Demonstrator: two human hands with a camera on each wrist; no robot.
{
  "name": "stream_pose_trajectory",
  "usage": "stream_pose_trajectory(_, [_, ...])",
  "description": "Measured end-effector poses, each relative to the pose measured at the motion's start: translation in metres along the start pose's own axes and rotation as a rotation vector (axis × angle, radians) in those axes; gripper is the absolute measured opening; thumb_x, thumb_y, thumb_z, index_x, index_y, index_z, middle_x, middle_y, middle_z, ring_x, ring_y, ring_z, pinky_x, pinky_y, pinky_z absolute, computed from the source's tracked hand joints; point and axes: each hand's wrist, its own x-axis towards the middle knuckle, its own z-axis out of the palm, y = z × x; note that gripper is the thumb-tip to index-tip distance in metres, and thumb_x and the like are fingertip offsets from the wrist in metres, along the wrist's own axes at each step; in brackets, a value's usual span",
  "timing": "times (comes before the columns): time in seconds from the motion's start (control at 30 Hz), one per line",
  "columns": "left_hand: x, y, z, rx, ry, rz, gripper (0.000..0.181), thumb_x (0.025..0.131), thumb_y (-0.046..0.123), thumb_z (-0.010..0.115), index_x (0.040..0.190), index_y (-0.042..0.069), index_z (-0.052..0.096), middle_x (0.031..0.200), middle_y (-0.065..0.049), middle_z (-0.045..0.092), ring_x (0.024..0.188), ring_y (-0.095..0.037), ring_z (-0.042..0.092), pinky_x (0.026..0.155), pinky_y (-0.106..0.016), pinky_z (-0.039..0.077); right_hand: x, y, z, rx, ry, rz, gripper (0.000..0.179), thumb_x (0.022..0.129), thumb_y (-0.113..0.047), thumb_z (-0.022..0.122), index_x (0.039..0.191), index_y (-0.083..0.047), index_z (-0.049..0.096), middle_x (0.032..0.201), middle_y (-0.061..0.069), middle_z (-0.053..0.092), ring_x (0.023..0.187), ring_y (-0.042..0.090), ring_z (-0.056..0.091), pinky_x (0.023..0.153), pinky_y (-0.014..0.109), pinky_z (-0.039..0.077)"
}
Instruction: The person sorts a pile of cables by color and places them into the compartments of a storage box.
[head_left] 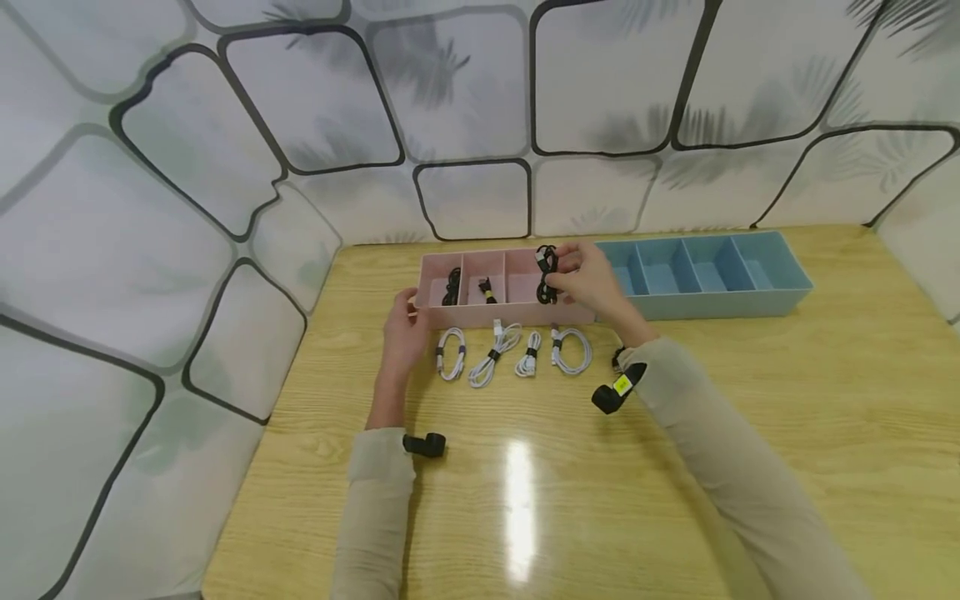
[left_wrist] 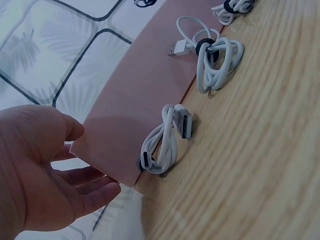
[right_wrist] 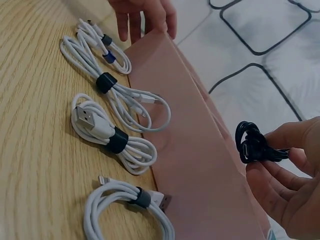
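My right hand [head_left: 588, 279] pinches a bundled black cable [head_left: 547, 275] between thumb and fingers, over the right part of the pink divided box [head_left: 495, 317]. In the right wrist view, the black cable's connector end [right_wrist: 246, 150] faces the camera. At the box's left end, my left hand [head_left: 406, 329] touches the front corner, its fingers relaxed along the side in the left wrist view. One black cable [head_left: 452, 287] lies in the leftmost compartment. The compartment beside it holds a smaller black cable [head_left: 487, 290] with a yellowish part.
Several white cables bundled with dark straps lie in a row before the pink box, among them a looped one [head_left: 572, 350] and a compact one [head_left: 528, 355]. A blue divided box [head_left: 720, 304] stands at the right. A patterned wall [head_left: 472, 200] rises behind the wooden table [head_left: 480, 508].
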Motion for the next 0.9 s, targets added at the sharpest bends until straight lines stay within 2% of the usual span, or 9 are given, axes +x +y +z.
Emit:
stream_pose_trajectory(0.2, [0.001, -0.004, 0.004, 0.002, 0.006, 0.012, 0.044, 0.101, 0.011, 0.047, 0.143, 0.000, 0.044, 0.126, -0.026, 0.055, 0.113, -0.038, 0.057, 0.095, -0.048, 0.049, 0.008, 0.004, 0.008, -0.022, 0.001, 0.028, 0.043, 0.090, -0.008, 0.067, 0.128, 0.001, 0.049, 0.113, 0.020, 0.060, 0.078, 0.029, 0.066, 0.057, 0.031, 0.057])
stream_pose_trajectory(0.37, [0.000, -0.005, 0.004, -0.005, -0.001, -0.001, 0.044, 0.101, 0.012, 0.047, 0.143, 0.001, 0.044, 0.127, -0.026, 0.055, 0.114, -0.038, 0.057, 0.094, -0.048, 0.049, 0.013, 0.006, 0.012, -0.039, 0.023, 0.050, 0.042, 0.090, -0.009, 0.068, 0.127, 0.000, 0.050, 0.113, 0.019, 0.061, 0.080, 0.029, 0.067, 0.052, 0.027, 0.055])
stream_pose_trajectory(0.5, [-0.001, -0.005, 0.004, -0.009, -0.001, -0.007, 0.044, 0.101, 0.014, 0.047, 0.143, 0.001, 0.044, 0.128, -0.026, 0.056, 0.114, -0.038, 0.058, 0.095, -0.049, 0.049, 0.015, 0.008, 0.014, -0.048, 0.043, 0.058, 0.041, 0.090, -0.011, 0.069, 0.125, 0.000, 0.051, 0.113, 0.020, 0.062, 0.075, 0.026, 0.066, 0.050, 0.026, 0.054])
stream_pose_trajectory(0.9, [0.001, -0.005, 0.001, -0.015, 0.007, 0.009, 0.044, 0.102, 0.018, 0.047, 0.143, 0.001, 0.045, 0.129, -0.026, 0.056, 0.115, -0.038, 0.058, 0.097, -0.049, 0.048, 0.019, 0.007, 0.018, -0.037, 0.077, 0.024, 0.038, 0.090, -0.011, 0.070, 0.123, -0.002, 0.055, 0.108, 0.018, 0.061, 0.068, 0.025, 0.063, 0.048, 0.024, 0.052])
